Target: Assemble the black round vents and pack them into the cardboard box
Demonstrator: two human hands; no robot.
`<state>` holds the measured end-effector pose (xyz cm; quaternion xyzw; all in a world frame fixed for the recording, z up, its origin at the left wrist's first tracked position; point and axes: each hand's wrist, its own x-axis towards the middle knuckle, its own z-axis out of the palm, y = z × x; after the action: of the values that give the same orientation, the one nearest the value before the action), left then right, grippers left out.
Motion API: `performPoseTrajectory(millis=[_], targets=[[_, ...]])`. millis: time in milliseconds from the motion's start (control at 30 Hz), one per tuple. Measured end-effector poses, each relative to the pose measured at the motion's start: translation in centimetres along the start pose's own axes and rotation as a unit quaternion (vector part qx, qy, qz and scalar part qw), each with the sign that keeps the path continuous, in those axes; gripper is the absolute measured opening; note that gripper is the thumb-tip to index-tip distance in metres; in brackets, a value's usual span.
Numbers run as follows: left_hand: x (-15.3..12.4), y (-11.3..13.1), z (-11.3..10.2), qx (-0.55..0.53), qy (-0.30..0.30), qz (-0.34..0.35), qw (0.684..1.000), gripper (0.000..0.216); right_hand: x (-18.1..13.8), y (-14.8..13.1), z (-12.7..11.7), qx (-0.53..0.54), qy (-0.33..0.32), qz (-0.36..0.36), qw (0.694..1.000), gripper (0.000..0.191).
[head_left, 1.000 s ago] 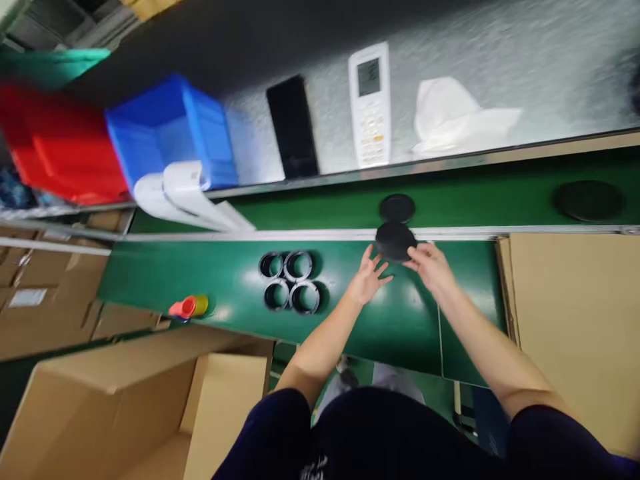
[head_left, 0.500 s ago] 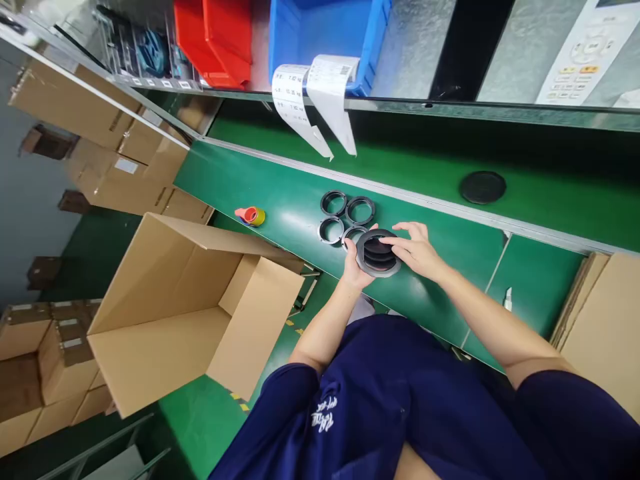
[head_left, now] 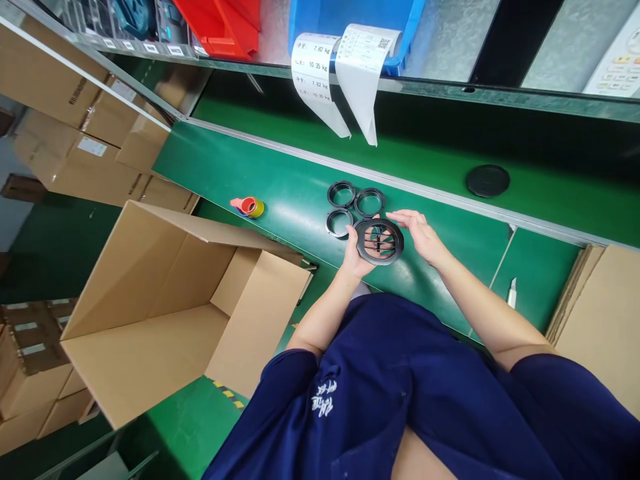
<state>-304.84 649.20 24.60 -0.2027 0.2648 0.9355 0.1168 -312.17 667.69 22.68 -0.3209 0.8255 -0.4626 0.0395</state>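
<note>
Fingers (head_left: 352, 240) of my left hand (head_left: 357, 259) are wrapped about the black grille (head_left: 379, 243), thumb along its left rim and the rest reaching beneath, where they show between the slats. My right hand (head_left: 424, 238) holds nothing: its fingers are loosely stretched out, tips pointing left just beside the grille's far rim; whether one of them brushes it I cannot tell. What matters most, as I judge it, is that the grille lies to the left of my right palm and a little closer to my body than those right fingertips, with my left hand the nearer one, bearing it. Being round, the grille has no long axis, but its slats run roughly left to right, from one hand towards the other, with a single bar crossing them, and its face looks up at me. I hold it above the tabletop (head_left: 465, 230), between the near edge and four dark rings (head_left: 382, 201) grouped close together; one of these is partly hidden behind the grille. Beyond the tabletop's back edge, off to the right, lies a black disc (head_left: 488, 181). Red and yellow rolls (head_left: 257, 209) sit by the near edge towards the left end, and a knife (head_left: 512, 294) rests near the cardboard (head_left: 605, 320) at the right.
</note>
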Motion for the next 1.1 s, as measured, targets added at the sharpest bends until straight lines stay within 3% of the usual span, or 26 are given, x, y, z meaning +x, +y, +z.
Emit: performPoseTrajectory(millis=[100,167,267,333,367,433,467,533,600,700,733,833,967,1100], targets=[[0.6,0.2,-0.9,-0.032,0.037,-0.007,0.999,0.085,-1.1,-0.1,2.2,-0.066,-0.064,-0.087,0.992,0.062],[1.0,0.0,-1.5,-0.042,0.056,-0.041,0.997,0.083,-1.5,-0.3,3.5,-0.099,-0.123,-0.107,0.982,0.080],[1.6,-0.2,-2.5,-0.037,0.066,-0.082,0.994,0.085,-0.6,-0.1,5.1,-0.120,-0.190,-0.054,0.973,0.109],[2.0,0.1,-3.5,-0.018,0.076,-0.074,0.994,0.088,1.3,0.6,6.0,-0.117,-0.225,-0.020,0.967,0.114],[2.3,0.3,-4.2,0.014,0.088,-0.056,0.994,0.087,2.6,1.1,6.4,-0.118,-0.227,-0.003,0.967,0.113],[2.7,0.7,-5.9,0.183,0.122,0.010,0.976,0.078,5.9,2.5,7.4,-0.140,-0.187,0.043,0.971,0.112],[2.8,0.8,-6.9,0.282,0.137,0.049,0.948,0.069,7.7,3.4,7.9,-0.162,-0.154,0.067,0.972,0.113],[2.8,0.5,-8.9,0.475,0.138,0.108,0.862,0.052,11.2,5.1,9.3,-0.212,-0.105,0.098,0.967,0.115],[2.6,-0.5,-10.7,0.640,0.099,0.118,0.753,0.046,13.8,6.6,10.8,-0.257,-0.103,0.102,0.956,0.114],[2.1,-2.2,-12.7,0.827,0.031,0.100,0.552,0.053,14.8,8.7,12.2,-0.307,-0.129,0.102,0.937,0.111],[1.9,-2.7,-13.2,0.853,0.019,0.099,0.512,0.055,14.4,9.3,12.2,-0.320,-0.129,0.108,0.932,0.111],[1.2,-3.4,-14.2,0.878,-0.005,0.112,0.466,0.058,12.2,10.5,10.5,-0.344,-0.111,0.147,0.921,0.111],[0.6,-3.1,-15.1,0.886,-0.027,0.128,0.446,0.058,10.0,10.1,6.7,-0.338,-0.088,0.180,0.920,0.102],[0.8,-2.4,-15.3,0.890,-0.036,0.151,0.429,0.057,10.4,8.9,6.3,-0.307,-0.037,0.156,0.938,0.084]])
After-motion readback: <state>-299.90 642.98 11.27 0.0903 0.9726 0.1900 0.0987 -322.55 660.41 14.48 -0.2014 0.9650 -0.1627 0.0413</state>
